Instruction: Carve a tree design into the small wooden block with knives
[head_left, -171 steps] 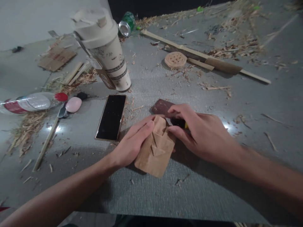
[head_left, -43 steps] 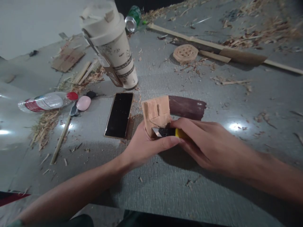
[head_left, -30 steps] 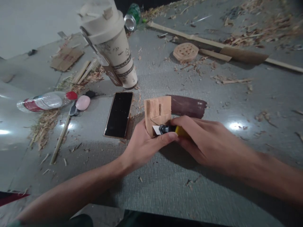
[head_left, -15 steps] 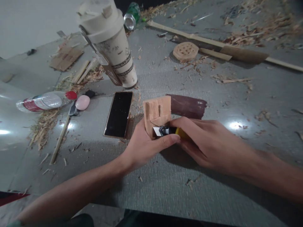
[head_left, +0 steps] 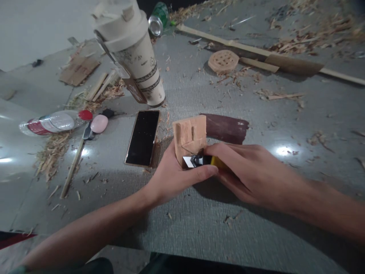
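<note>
My left hand point(head_left: 173, 171) is closed round the lower part of a small carved wood block point(head_left: 189, 133), tilted up so that its notched face shows. In my right hand point(head_left: 245, 167) is a utility knife point(head_left: 213, 160) with a yellow and black body. Its short blade lies across the bottom of the block's face, and my left thumb stretches along the knife toward my right fingers. Behind the block a dark brown strip point(head_left: 226, 127) rests on the table. Most of the knife's handle is hidden in my right hand.
A phone point(head_left: 143, 137) lies left of the block, with a tall cup point(head_left: 142, 57) behind it. Farther left are a plastic bottle point(head_left: 59, 122) and a thin stick point(head_left: 72, 169). A carved wooden disc point(head_left: 223, 61), long wood strips and shavings lie toward the back.
The knife blade has shifted slightly down and left on the block's face. Both hands keep their hold, and the block has barely moved.
</note>
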### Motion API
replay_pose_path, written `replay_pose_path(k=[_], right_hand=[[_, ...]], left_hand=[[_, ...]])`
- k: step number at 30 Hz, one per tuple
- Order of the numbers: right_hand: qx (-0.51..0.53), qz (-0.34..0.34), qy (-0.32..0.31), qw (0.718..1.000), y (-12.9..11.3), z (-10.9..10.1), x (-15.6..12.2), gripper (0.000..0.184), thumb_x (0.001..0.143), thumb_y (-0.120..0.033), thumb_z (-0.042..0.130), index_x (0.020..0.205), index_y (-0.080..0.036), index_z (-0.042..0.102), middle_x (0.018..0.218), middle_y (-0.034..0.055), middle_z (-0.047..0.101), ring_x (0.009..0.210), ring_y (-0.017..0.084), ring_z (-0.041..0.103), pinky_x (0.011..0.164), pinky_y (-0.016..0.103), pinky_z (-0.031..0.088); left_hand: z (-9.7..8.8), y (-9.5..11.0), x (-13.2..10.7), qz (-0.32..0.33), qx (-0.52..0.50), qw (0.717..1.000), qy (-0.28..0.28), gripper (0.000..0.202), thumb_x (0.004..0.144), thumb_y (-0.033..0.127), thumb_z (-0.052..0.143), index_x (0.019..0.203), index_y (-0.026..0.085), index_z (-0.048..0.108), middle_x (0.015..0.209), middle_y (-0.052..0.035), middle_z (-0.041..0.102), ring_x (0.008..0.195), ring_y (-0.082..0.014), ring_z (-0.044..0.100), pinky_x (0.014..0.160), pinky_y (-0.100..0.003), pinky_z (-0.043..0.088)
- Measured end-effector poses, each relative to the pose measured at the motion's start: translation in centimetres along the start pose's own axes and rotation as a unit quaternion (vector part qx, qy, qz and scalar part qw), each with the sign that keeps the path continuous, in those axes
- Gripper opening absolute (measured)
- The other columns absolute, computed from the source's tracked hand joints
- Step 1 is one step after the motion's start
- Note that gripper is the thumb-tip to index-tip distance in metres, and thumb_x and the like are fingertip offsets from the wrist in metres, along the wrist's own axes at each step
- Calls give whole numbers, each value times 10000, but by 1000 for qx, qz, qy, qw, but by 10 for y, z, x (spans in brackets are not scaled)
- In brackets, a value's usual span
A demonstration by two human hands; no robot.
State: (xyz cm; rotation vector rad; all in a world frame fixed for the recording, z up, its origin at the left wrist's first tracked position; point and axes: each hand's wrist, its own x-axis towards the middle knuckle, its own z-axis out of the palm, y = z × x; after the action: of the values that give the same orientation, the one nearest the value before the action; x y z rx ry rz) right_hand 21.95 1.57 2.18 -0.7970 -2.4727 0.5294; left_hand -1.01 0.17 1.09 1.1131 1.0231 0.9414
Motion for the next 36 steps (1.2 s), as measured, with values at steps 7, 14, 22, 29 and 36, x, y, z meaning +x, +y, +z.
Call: replay_pose_path(k=[7,14,22,29,36], right_hand=[[-2,20,-6,1000,0,1,1,121,1153,-211,474,1161,-250,588,900,63,798,732,247,750,569,355,429],[-3,25,6,1000,1,4,0,132,1177,-231,466,1126,-234,588,936,93,807,783,245,773,572,347,420],[-5,29,10,1000,0,4,-1,135,1192,-235,458,1125,-242,575,910,69,793,758,228,759,570,331,408],[-1,-2,17,1000,5,5,0,123,1201,-254,486,1170,-220,599,892,59,789,735,227,729,578,336,418],[2,-18,-5,1000,3,2,0,179,1220,-272,458,1150,-208,610,865,49,759,724,211,709,586,342,416]], left_hand=[[1,1,-1,-12,21,1000,15,528,762,306,1092,1195,190,814,1220,-101,891,1186,-308,825,1075,-422,683],[3,2,-3,6,10,999,30,502,800,353,1093,1209,204,844,1265,-89,902,1238,-310,834,1124,-430,686],[5,3,-2,3,-12,999,37,482,771,274,1094,1173,205,836,1223,-66,905,1175,-277,847,1089,-385,690],[4,1,-3,-9,6,999,43,581,701,233,1101,1191,205,790,1174,-61,890,1123,-260,846,1037,-359,702],[3,-1,-3,5,16,999,35,560,677,182,1077,1145,198,771,1151,-65,877,1075,-244,838,1021,-354,702]])
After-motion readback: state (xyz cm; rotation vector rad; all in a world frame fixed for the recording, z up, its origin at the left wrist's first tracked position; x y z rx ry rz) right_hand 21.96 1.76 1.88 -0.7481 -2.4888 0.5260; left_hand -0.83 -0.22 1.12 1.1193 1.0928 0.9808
